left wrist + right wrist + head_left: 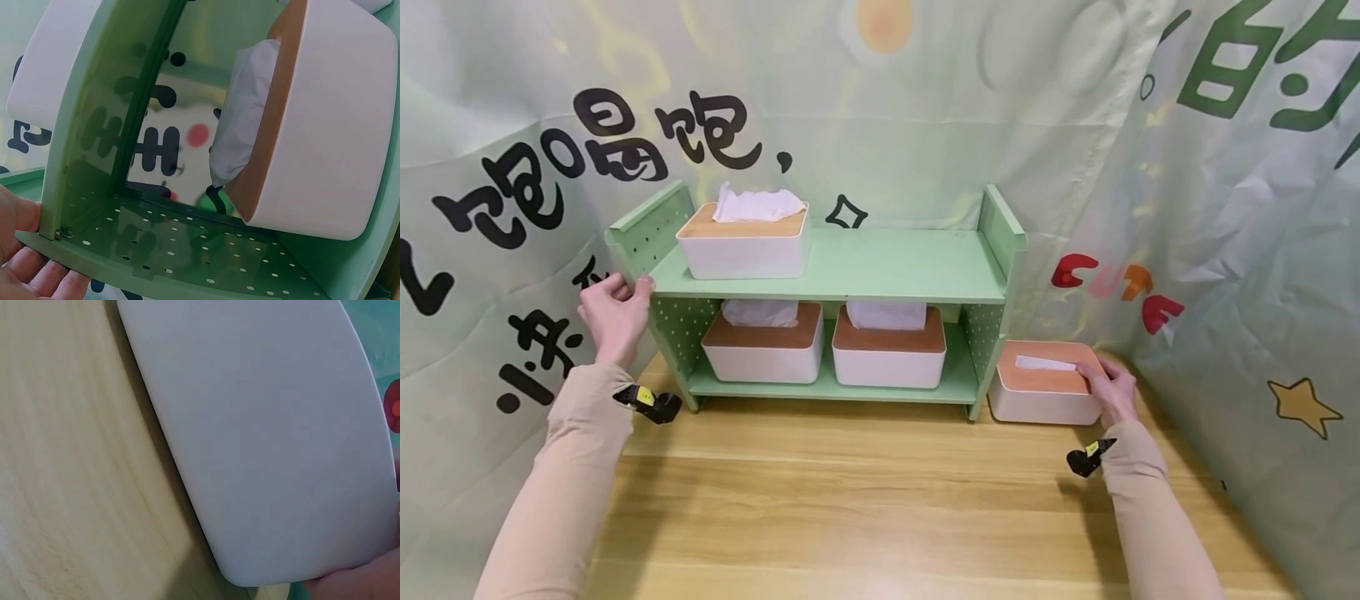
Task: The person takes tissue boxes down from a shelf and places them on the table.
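Observation:
A two-tier green shelf [880, 265] stands on the wooden table. At its upper left corner, my left hand [615, 318] grips the edge; the left wrist view shows the thumb and fingers [49, 275] on either side of the board. To the shelf's right, a white tissue box [1047, 408] with a brown lid rests on the table, a flat white strip in its slot. My right hand [1112, 392] holds this box by its right end, fingertips over the lid. Up close, the right wrist view shows the box's white wall [262, 444] and part of the thumb [359, 578].
On the upper tier, at left, sits a tissue box [745, 254] with tissue sticking up. Below are two more, a left box [763, 364] and a right box [889, 369]. Printed cloth [887, 108] hangs behind and along both sides. Wooden tabletop [865, 500] extends in front.

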The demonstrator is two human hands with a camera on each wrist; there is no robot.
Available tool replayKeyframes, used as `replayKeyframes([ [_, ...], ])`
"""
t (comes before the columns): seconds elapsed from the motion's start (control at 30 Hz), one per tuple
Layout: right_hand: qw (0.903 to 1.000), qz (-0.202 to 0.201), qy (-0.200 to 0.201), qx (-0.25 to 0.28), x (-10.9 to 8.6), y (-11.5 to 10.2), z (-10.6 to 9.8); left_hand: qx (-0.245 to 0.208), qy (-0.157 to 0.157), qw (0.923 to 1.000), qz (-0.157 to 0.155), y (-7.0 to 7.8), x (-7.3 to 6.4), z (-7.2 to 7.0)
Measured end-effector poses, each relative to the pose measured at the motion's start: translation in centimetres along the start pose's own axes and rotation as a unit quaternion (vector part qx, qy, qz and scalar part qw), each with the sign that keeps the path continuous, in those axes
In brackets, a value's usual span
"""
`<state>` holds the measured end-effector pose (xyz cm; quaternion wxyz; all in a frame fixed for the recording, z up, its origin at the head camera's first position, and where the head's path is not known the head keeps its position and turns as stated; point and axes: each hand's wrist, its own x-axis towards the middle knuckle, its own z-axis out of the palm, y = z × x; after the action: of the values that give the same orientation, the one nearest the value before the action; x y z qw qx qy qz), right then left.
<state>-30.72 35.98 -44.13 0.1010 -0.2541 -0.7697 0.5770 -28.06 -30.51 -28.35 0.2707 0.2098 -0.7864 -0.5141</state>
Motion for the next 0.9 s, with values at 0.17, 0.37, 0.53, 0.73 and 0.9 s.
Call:
replayKeyframes([
  [0.17, 0.9999, 0.008, -0.011, 0.002, 0.10, -0.11, 0.16, 0.002, 0.001, 1.0000, 0.003, -0.02, -0.05, 0.05],
  [0.37, 0.9997, 0.014, -0.018, 0.002, 0.36, -0.34, 0.20, -0.014, -0.002, 0.9998, 0.012, -0.08, -0.08, 0.02],
  [0.53, 0.9998, 0.012, -0.018, 0.004, 0.49, -0.25, 0.25, -0.017, -0.002, 0.9998, 0.011, -0.06, -0.07, 0.00],
  [0.73, 0.9997, 0.016, -0.018, 0.011, 0.53, -0.23, 0.26, -0.015, 0.000, 0.9999, 0.009, 0.02, -0.05, 0.02],
  [0.9, 0.9997, 0.013, -0.017, 0.009, 0.71, -0.14, 0.26, -0.020, 0.001, 0.9998, 0.007, 0.02, -0.08, 0.03],
])
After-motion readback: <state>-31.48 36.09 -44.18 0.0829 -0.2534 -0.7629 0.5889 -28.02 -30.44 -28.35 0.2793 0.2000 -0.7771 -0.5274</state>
